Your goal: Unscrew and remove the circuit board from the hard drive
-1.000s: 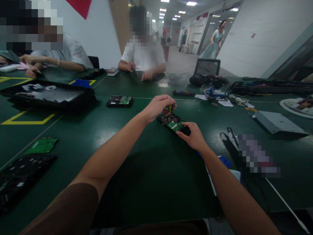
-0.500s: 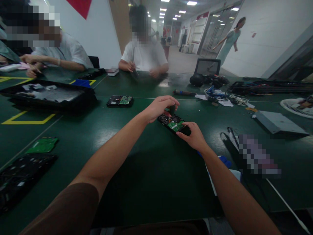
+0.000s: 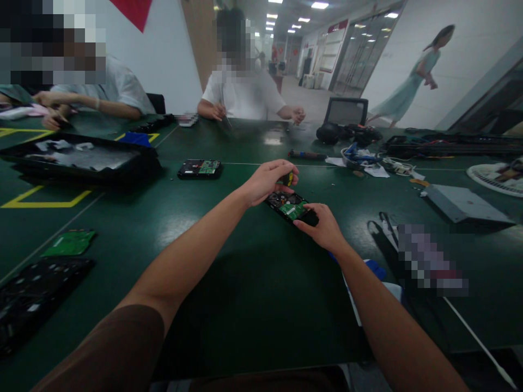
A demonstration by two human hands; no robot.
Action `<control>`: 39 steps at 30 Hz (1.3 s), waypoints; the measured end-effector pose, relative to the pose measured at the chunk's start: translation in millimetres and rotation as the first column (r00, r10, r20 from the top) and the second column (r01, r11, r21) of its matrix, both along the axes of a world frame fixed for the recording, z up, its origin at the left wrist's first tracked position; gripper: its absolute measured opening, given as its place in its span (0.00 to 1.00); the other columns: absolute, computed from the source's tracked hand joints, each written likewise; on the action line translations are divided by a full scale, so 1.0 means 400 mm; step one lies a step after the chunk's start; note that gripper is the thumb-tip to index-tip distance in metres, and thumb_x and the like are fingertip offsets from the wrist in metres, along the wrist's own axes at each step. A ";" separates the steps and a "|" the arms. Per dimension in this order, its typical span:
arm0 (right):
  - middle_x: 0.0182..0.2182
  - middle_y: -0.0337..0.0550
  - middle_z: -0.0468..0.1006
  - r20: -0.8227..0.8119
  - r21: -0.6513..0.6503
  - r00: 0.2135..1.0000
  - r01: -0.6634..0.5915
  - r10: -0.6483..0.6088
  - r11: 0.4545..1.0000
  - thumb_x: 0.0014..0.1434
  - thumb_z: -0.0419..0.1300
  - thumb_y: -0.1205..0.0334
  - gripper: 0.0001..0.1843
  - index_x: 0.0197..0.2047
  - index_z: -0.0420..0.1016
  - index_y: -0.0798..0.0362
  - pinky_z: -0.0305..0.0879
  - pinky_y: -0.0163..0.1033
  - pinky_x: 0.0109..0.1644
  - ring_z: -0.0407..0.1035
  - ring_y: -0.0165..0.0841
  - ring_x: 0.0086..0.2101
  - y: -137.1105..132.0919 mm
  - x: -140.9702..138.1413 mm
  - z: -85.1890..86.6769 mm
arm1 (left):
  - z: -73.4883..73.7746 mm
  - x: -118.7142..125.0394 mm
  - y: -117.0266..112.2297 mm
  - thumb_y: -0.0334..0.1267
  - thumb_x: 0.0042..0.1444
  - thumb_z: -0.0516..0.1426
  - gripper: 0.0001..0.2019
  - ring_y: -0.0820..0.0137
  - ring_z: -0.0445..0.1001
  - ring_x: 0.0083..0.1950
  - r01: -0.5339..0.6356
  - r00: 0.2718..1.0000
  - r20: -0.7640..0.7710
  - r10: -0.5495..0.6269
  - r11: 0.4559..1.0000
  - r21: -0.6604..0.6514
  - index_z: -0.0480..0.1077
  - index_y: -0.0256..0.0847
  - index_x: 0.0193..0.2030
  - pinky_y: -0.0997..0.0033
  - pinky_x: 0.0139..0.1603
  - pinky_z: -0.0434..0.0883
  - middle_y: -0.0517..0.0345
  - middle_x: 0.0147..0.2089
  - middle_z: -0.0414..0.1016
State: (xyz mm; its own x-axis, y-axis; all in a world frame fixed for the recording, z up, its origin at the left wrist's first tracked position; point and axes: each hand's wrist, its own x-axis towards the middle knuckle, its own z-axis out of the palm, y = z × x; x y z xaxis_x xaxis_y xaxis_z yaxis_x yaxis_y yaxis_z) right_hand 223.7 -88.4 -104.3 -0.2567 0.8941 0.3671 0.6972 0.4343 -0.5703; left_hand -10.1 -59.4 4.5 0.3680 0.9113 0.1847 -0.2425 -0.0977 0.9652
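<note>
A black hard drive [image 3: 291,207] with a green circuit board on top lies on the green table [image 3: 253,283] in front of me. My left hand [image 3: 267,179] is closed round a small screwdriver [image 3: 288,178] with a yellow and black handle, held upright over the drive's far end. My right hand [image 3: 324,228] rests on the drive's near right corner, fingers pressed on its edge and holding it down.
A second hard drive [image 3: 200,168] lies further left. A black tray [image 3: 81,158] sits at left, a loose green board [image 3: 70,243] and a black panel [image 3: 32,294] near left. Tools, cables [image 3: 359,158] and a grey box [image 3: 463,204] are at right. Two people sit across the table.
My left hand has turned slightly on the screwdriver, its yellow handle showing again. A seated person's hand moved right. A person in the corridor walked to the right.
</note>
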 end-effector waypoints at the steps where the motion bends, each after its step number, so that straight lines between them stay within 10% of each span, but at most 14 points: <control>1: 0.54 0.52 0.75 0.001 0.005 1.000 -0.005 0.005 1.000 0.56 0.69 0.44 0.28 0.56 0.74 0.47 0.68 0.60 0.60 0.69 0.50 0.57 0.000 0.000 0.000 | -0.002 0.001 -0.001 0.42 0.65 0.59 0.09 0.71 0.75 0.41 -0.008 1.000 -0.011 0.008 1.000 0.020 0.72 0.38 0.39 0.72 0.38 0.75 0.53 0.39 0.75; 39: 0.54 0.53 0.75 0.032 0.018 0.999 0.016 -0.017 1.000 0.58 0.67 0.41 0.29 0.56 0.74 0.48 0.66 0.58 0.63 0.69 0.50 0.57 0.001 -0.006 -0.005 | 0.010 -0.018 0.004 0.35 0.61 0.55 0.06 0.68 0.74 0.41 -0.038 0.998 -0.043 0.038 0.999 0.022 0.74 0.38 0.41 0.73 0.32 0.70 0.52 0.38 0.75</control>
State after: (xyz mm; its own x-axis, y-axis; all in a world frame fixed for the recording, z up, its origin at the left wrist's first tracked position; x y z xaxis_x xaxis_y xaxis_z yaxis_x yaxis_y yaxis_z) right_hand 221.1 -88.1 -106.3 -0.2538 0.8918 0.3745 0.7224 0.4322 -0.5398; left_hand -17.4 -57.9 8.5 0.3412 0.9207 0.1893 -0.1966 -0.1270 0.9722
